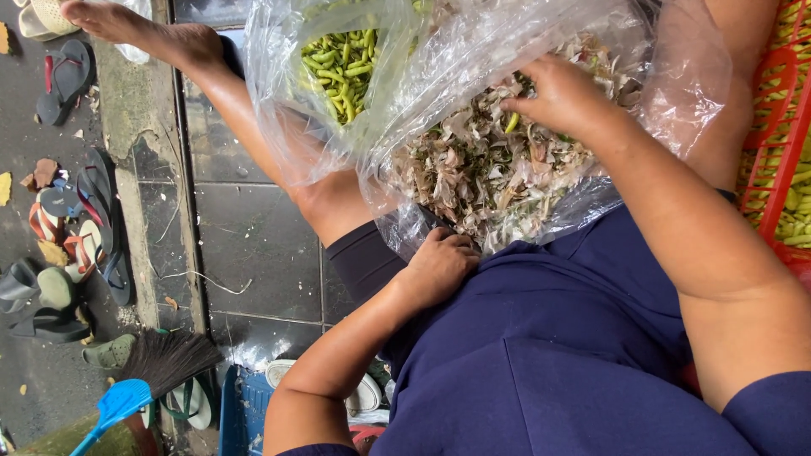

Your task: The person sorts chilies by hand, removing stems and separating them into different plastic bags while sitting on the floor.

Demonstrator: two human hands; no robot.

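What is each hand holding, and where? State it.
Left hand grips the near edge of the clear plastic bag. Right hand pinches a green pod among dry husks.

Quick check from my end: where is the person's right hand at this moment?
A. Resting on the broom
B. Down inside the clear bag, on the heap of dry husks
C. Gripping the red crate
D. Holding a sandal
B: the right hand is inside the clear plastic bag, fingers down in the pale dry husks.
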